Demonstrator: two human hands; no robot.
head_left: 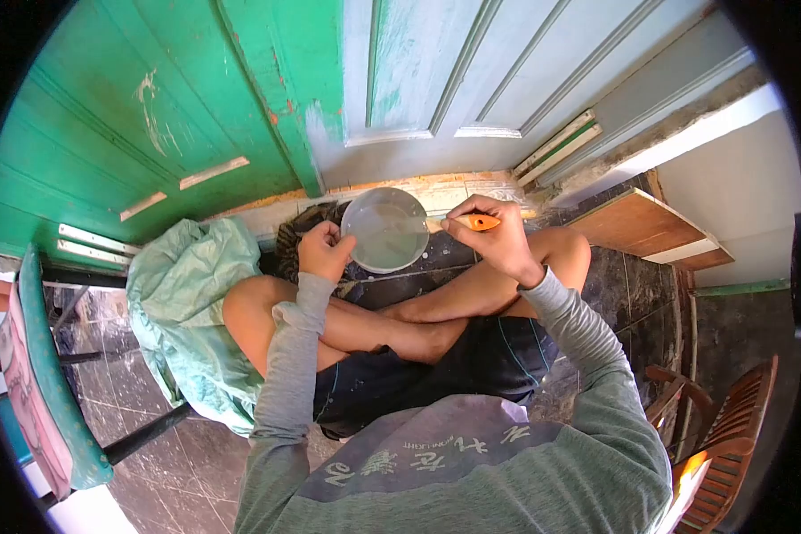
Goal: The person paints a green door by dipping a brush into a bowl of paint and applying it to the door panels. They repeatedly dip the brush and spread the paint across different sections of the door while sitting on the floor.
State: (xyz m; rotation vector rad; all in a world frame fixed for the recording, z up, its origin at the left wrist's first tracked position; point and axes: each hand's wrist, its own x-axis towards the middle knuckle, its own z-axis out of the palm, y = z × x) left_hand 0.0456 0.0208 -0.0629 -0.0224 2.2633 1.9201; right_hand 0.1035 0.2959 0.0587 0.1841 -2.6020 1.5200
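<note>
My left hand [323, 250] grips the near-left rim of a clear plastic bowl [385, 229] that holds pale grey liquid, keeping it above my crossed legs. My right hand [492, 233] is closed around an orange-handled brush [477, 222], its tip lying over the bowl's right edge. I sit cross-legged on dark floor tiles, facing a door. The brush's bristles are hard to make out against the bowl.
A green door leaf [151, 116] and a pale blue-grey door leaf [472, 80] stand straight ahead. A light green cloth [187, 311] lies bunched at my left knee. A green chair [49, 383] is at far left, a wooden chair [730, 418] at lower right, and a wooden board [650, 227] by the right wall.
</note>
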